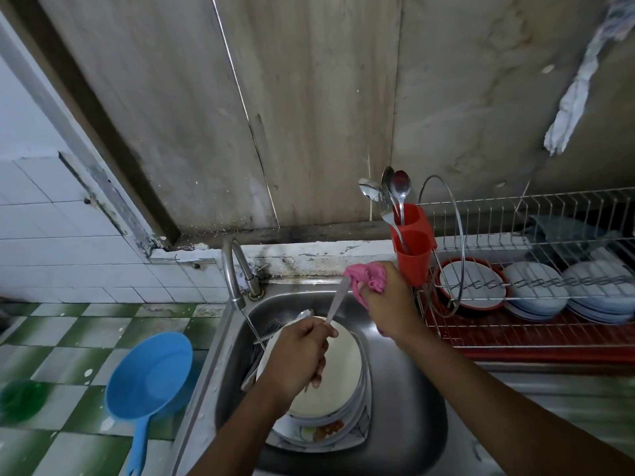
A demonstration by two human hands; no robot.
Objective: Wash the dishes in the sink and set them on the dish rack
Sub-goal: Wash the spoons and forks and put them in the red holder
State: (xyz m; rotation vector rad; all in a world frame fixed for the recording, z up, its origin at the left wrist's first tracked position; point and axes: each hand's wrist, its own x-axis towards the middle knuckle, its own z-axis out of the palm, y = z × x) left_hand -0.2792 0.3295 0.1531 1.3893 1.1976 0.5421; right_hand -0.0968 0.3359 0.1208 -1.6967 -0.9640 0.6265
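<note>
Scrubbing utensil (338, 300): left hand (299, 352) grip pinches handle, right hand (388, 304) grip clutches pink cloth (364, 274). Plate stack (336, 372), forks (271, 329) in sink (395, 389) appear unwashed; dish rack (532, 334) partly loaded.

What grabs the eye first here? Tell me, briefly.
Two hands meet over the sink: the left hand grips a metal utensil, the right hand bunches a pink cloth at its upper end. Beneath them sits a stack of plates, the lowest food-smeared. A red cutlery holder stands right of the sink.
</note>
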